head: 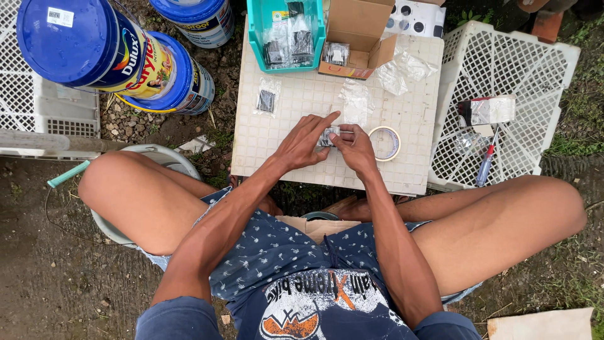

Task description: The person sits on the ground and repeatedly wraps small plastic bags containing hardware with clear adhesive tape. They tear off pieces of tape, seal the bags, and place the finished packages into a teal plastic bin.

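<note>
White plastic: upturned crate [302,170] as bench, landmark for all below.
Packet: small clear bag of dark parts [328,136], near crate's front edge, centre, flat on top.
Left hand [304,142]: fingers spread flat, pressing packet's left side; no closed grip.
Right hand [353,146]: thumb and fingers pinched on packet's right edge.
Tape roll [384,143]: just right of right hand, on crate.
Loose packet [267,101]: left-middle of crate top.
Empty clear bags [356,101]: behind the hands, mid-crate.
Teal tray [286,34]: far-left edge, filled packets inside.
Cardboard box [357,38]: far edge, beside tray.
Technique (judgement): keep packet pinned flat, squeeze air out, fold mouth square, hold pinch firm; avoid sliding parts toward opening.
</note>
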